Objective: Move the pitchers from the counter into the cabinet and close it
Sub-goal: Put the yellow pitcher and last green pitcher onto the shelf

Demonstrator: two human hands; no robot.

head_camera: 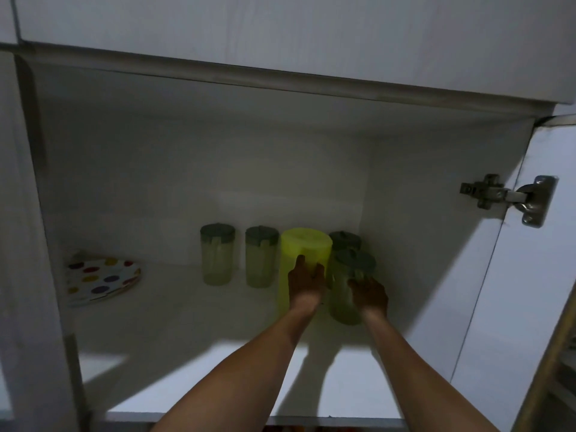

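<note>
Open white cabinet point(405, 182): left hand point(307, 280) clasps yellow translucent plastic pitcher point(304, 254), right hand point(369, 296) grips clear grey-lidded pitcher point(346, 294), both on the shelf; door unclosed.

Inside the cabinet point(199, 169), my left hand point(307, 283) rests on one pitcher point(304, 251) and my right hand point(369, 296) on another pitcher point(344, 304) beside it; plates point(103, 280) lie far left.
</note>
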